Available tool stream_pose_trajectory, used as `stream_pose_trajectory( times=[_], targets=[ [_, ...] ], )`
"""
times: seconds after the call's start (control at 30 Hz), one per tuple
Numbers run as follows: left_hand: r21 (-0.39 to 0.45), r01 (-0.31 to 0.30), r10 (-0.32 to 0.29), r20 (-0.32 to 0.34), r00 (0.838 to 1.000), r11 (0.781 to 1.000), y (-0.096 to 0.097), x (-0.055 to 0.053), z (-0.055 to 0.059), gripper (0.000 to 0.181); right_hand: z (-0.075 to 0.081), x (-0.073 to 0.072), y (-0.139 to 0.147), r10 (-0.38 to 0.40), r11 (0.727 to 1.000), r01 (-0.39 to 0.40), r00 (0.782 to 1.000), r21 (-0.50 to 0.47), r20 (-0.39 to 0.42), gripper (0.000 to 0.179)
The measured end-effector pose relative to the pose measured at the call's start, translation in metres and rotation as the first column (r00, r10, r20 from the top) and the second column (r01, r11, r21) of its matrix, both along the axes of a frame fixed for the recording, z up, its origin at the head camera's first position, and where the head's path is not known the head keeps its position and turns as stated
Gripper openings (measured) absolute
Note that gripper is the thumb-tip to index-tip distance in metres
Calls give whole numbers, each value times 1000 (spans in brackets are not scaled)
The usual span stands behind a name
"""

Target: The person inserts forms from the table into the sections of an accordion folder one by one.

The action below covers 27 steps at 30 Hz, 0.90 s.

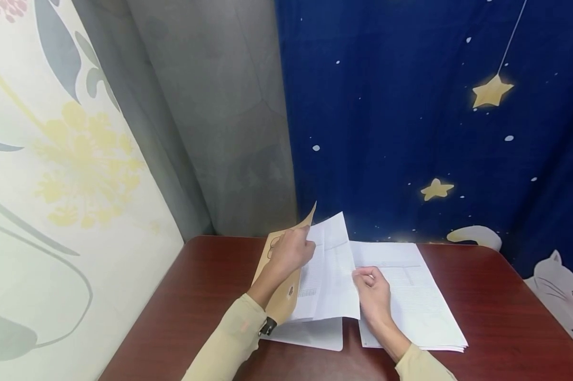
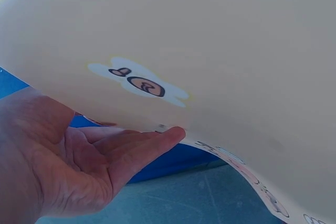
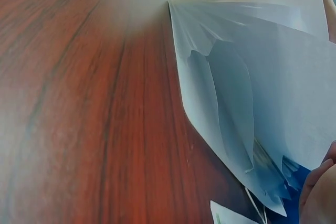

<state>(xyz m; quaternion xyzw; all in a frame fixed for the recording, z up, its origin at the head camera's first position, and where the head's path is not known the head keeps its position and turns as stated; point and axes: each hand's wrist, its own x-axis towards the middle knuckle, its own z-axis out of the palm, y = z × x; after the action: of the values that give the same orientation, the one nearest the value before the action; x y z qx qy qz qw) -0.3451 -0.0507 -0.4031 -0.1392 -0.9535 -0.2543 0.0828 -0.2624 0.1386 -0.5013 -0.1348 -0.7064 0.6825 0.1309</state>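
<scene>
Tan cartoon-printed folder (image 1: 282,299), pinched in left hand (image 1: 291,253); white printed sheet (image 1: 337,275), right edge pinched in right hand (image 1: 374,293); white paper stack (image 1: 417,301) at right, on dark-red wooden table (image 1: 172,317).

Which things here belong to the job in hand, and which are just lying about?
In the job:
folder, held by the left hand
sheet, pinched by the right hand
probably the paper stack

Just around:
table
blue curtain
grey curtain
wristband
</scene>
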Motion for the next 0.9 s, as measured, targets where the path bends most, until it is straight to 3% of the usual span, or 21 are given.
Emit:
stream_pose_trajectory(
  times=[0.6,0.9],
  targets=[
    [6,1,-1,22,1000,1000,1,-1,0,55,-5,3,-20,29,999,-29,1000,27,13,22],
    [0,1,-1,15,1000,1000,0,-1,0,55,-10,0,-33,-3,997,2,1000,74,19,16]
  ],
)
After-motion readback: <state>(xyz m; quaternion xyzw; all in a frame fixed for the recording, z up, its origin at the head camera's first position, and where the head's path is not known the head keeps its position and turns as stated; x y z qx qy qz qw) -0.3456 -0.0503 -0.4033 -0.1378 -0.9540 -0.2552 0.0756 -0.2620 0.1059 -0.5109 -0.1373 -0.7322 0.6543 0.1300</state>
